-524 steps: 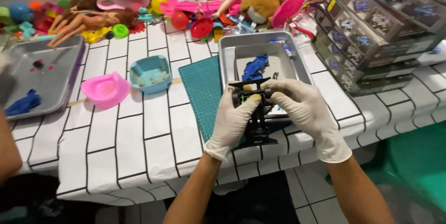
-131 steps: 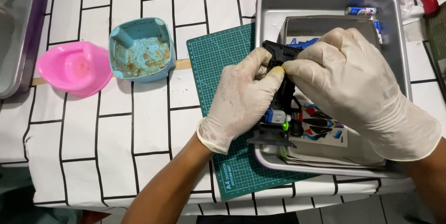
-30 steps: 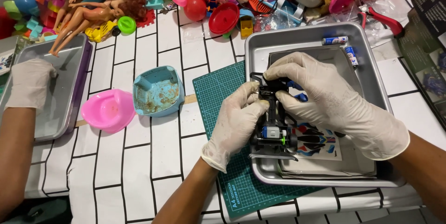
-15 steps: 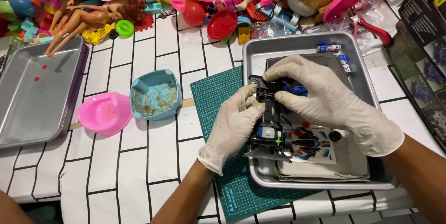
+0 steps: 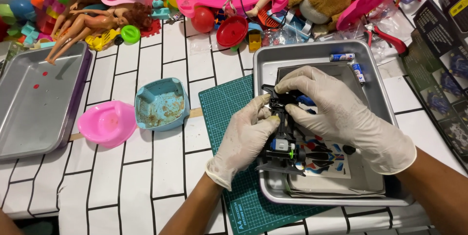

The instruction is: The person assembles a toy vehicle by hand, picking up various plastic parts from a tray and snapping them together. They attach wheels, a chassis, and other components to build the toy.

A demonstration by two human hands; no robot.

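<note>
Head view, sole camera. Both gloved hands work over the grey metal tray [image 5: 385, 113] at right, which rests partly on the dark green cutting mat [image 5: 219, 103] on the white tiled-pattern surface [image 5: 161, 176]. The left hand [image 5: 246, 137] grips the small black toy car chassis [image 5: 285, 145] from its left side, fingers curled and pressed against the frame. The right hand [image 5: 336, 108] arches over the far end of the chassis, fingertips pinching its front part.

Change noted: half a second earlier the hands sat in nearly the same grip; the chassis has stayed over the tray and the hold is unchanged, so the work on the chassis front appears to be continuing. The hand of another person, seen at the left-hand tray one second ago, has gone from view.

Surroundings: a printed sticker sheet [image 5: 324, 159] lies in the tray under the chassis, and two small batteries [image 5: 348, 62] lie at the tray's far edge. A light blue plastic toy tub [image 5: 161, 106] and a pink plastic toy potty [image 5: 107, 123] stand left of the mat, clear of the hands. A second grey metal tray [image 5: 34, 98] sits at far left. Dolls and mixed plastic toys [image 5: 97, 18] crowd the far edge; nothing obstructs the hands.
</note>
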